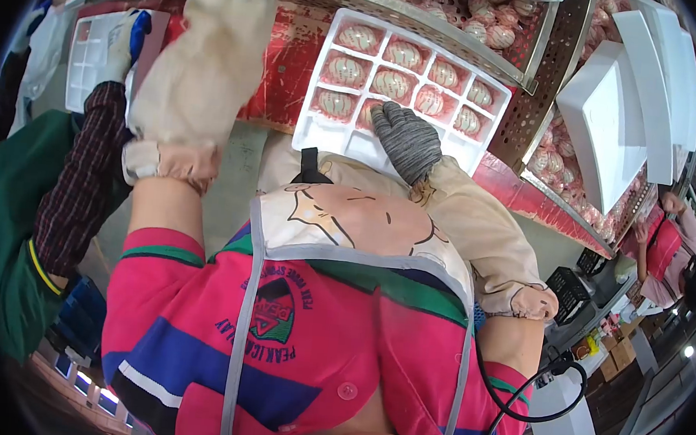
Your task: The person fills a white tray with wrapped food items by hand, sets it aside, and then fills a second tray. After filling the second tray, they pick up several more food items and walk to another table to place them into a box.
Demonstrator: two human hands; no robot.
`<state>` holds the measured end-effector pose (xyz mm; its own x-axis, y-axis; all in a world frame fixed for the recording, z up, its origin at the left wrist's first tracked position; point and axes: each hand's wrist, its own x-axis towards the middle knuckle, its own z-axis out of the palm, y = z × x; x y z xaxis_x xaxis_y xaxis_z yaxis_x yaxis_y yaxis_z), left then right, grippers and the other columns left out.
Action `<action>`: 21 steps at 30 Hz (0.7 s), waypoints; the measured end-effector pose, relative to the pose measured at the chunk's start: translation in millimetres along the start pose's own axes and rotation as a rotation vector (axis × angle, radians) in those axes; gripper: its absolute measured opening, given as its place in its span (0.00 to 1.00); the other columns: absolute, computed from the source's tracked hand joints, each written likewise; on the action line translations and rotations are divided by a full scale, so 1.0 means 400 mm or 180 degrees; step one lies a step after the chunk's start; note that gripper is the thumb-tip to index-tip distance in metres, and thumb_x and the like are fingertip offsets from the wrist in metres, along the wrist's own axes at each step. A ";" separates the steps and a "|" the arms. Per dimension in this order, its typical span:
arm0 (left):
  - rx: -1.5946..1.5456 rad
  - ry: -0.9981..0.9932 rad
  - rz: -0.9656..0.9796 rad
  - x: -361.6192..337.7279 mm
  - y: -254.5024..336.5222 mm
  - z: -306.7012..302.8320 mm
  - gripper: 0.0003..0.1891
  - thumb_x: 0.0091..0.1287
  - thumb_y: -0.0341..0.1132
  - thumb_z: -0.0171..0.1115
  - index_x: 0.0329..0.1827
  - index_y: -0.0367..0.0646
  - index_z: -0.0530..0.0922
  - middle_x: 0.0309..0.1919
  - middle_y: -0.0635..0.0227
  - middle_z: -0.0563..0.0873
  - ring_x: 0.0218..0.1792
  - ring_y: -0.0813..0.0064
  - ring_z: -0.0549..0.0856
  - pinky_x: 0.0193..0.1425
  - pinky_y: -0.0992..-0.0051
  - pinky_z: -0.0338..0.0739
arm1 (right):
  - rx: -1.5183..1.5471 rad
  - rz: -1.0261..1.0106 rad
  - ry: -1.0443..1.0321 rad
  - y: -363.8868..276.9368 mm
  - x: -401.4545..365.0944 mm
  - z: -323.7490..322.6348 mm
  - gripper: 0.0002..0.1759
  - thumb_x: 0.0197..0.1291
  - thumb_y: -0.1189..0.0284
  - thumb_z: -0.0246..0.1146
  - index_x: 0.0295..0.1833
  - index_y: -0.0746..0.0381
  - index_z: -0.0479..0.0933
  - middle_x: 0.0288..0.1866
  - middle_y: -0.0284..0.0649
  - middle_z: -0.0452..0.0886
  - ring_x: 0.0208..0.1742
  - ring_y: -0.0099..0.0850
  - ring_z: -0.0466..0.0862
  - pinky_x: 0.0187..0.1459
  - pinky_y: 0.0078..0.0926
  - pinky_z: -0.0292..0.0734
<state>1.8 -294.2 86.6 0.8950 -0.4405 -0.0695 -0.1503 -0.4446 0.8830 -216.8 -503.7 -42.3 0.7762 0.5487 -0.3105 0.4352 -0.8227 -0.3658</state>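
Saw a stack of white moulded plastic trays point(617, 116) at the right. Noted a co-worker's dark plaid sleeve point(82, 172) and blue-and-white glove point(129, 37) at the left, on another white compartment tray point(91, 58). Spotted a black plastic crate point(568, 292) lower right, near a person in pink point(673, 243).

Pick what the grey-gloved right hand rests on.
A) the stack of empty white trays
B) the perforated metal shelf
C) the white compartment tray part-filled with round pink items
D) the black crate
C: the right hand lies on the white compartment tray, next to its cells of round pink items.
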 end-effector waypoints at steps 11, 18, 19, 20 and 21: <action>-0.0443 -0.1742 -0.0573 -0.448 -0.208 0.173 0.26 0.56 0.34 0.72 0.58 0.43 0.74 0.49 0.68 0.82 0.52 0.77 0.78 0.58 0.71 0.73 | -0.0874 -0.0188 -0.0371 0.003 0.048 0.031 0.16 0.57 0.73 0.53 0.51 0.63 0.73 0.47 0.47 0.77 0.41 0.39 0.83 0.38 0.39 0.76; 0.1118 -0.1825 0.0190 -0.496 -0.213 0.253 0.26 0.48 0.29 0.70 0.54 0.46 0.76 0.38 0.61 0.79 0.42 0.60 0.80 0.49 0.64 0.76 | -0.0746 -0.0527 0.0399 0.038 0.023 0.059 0.13 0.56 0.72 0.53 0.47 0.60 0.74 0.42 0.43 0.77 0.37 0.37 0.83 0.36 0.40 0.73; 0.1399 -0.1712 0.0407 -0.500 -0.214 0.261 0.26 0.48 0.29 0.69 0.54 0.47 0.77 0.38 0.61 0.80 0.43 0.60 0.80 0.49 0.63 0.76 | -0.0744 -0.0547 0.0409 0.036 0.019 0.058 0.13 0.56 0.72 0.53 0.47 0.60 0.74 0.42 0.43 0.77 0.37 0.37 0.83 0.36 0.40 0.73; 0.1686 -0.1591 0.0628 -0.501 -0.215 0.267 0.25 0.48 0.29 0.69 0.53 0.47 0.77 0.39 0.62 0.80 0.43 0.59 0.80 0.50 0.63 0.75 | -0.0688 -0.0485 0.0307 0.034 0.018 0.052 0.12 0.57 0.72 0.53 0.47 0.60 0.74 0.41 0.43 0.78 0.37 0.37 0.83 0.36 0.40 0.73; 0.1803 -0.1575 0.0652 -0.494 -0.215 0.270 0.24 0.49 0.34 0.69 0.53 0.48 0.77 0.40 0.61 0.80 0.43 0.59 0.80 0.49 0.63 0.75 | -0.0635 -0.0421 0.0210 0.029 0.018 0.042 0.12 0.57 0.72 0.53 0.47 0.60 0.74 0.41 0.42 0.78 0.38 0.37 0.83 0.36 0.40 0.73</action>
<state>-207.6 -253.4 -25.6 0.5548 -0.7944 -0.2472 -0.6033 -0.5887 0.5380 -213.8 -507.0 -63.6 0.7318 0.6480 -0.2110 0.6114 -0.7610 -0.2169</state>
